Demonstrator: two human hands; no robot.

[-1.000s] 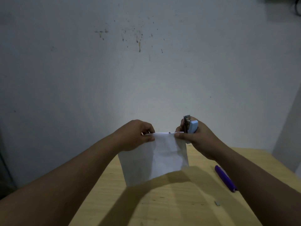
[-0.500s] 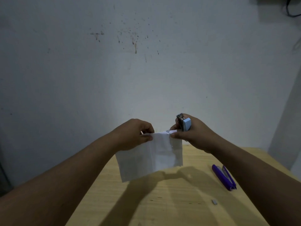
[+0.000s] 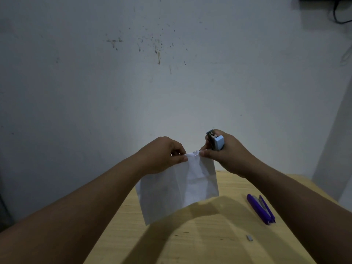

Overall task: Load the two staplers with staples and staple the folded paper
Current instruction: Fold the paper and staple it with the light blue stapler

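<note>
Paper (image 3: 182, 185) now crumpled between both hands; blue stapler (image 3: 216, 142) unmoved.

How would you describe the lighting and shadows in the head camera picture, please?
Head view: dim overall, with a brighter patch on the wall behind the hands; the paper and both arms cast a broad dark shadow on the wooden table; the purple stapler stays legible; wide-angle bending at the edges.

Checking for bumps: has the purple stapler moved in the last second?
No. The purple stapler keeps its place relative to the staple strip on the table.
</note>
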